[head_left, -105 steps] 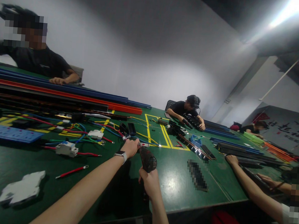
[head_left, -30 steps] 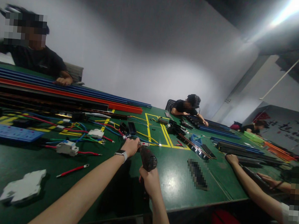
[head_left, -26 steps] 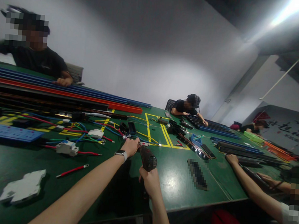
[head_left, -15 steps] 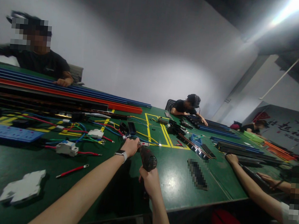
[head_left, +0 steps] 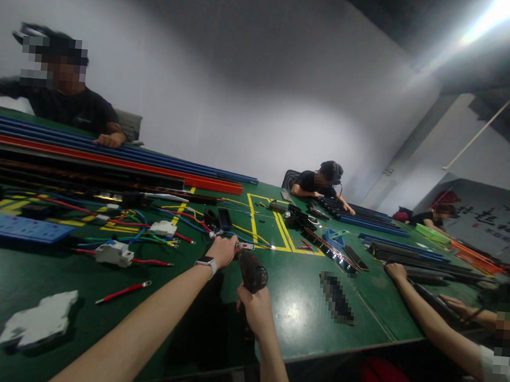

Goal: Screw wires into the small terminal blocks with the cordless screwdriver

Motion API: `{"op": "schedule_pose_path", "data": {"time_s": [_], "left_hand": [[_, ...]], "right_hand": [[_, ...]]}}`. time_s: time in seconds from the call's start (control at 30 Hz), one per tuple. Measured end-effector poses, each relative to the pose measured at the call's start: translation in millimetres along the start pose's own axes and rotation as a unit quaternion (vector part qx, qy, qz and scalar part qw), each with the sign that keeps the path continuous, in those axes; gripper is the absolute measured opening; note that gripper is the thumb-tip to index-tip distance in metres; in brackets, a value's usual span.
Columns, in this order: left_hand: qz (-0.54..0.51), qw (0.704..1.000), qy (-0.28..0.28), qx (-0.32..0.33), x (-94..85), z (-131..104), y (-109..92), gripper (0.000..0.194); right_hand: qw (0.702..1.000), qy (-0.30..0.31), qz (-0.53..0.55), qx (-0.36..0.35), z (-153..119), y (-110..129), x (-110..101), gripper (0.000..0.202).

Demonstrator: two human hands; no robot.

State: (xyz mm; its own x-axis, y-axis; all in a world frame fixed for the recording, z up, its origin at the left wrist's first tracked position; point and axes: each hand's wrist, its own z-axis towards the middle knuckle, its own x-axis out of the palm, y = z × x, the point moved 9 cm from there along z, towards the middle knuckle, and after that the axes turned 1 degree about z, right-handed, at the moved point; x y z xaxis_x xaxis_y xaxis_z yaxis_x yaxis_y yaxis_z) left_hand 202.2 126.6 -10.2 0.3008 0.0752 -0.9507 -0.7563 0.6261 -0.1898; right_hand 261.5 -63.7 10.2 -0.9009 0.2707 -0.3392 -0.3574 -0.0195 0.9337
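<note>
My right hand [head_left: 255, 309] is wrapped round the handle of a dark power drill [head_left: 254, 272], whose front end points away toward a small white part [head_left: 246, 246]. My left hand [head_left: 224, 251], with a watch [head_left: 206, 262] on its wrist, is closed at the left end of that white part and steadies it by the drill's tip. Where the tip meets the part is too small to tell. Left of my left forearm lie a red cable with metal lugs [head_left: 123, 292], a white breaker with red leads [head_left: 114, 253] and a larger white breaker [head_left: 42, 320].
Blue and orange strips [head_left: 214, 183] run along the far left of the green table [head_left: 289, 311]. A blue terminal strip [head_left: 18, 228] lies at left. A blurred dark object [head_left: 337, 297] is right of the drill. Other people sit around; one person's forearm [head_left: 430, 322] rests at right.
</note>
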Motion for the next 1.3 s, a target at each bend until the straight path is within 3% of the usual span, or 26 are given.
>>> {"op": "schedule_pose_path", "data": {"time_s": [1.3], "left_hand": [[-0.023,1.0,0.002,-0.006,-0.1,0.1,1.0,0.031]], "right_hand": [[1.0,0.002,-0.015,-0.001,-0.1,6.2,-1.2,0.017]]}}
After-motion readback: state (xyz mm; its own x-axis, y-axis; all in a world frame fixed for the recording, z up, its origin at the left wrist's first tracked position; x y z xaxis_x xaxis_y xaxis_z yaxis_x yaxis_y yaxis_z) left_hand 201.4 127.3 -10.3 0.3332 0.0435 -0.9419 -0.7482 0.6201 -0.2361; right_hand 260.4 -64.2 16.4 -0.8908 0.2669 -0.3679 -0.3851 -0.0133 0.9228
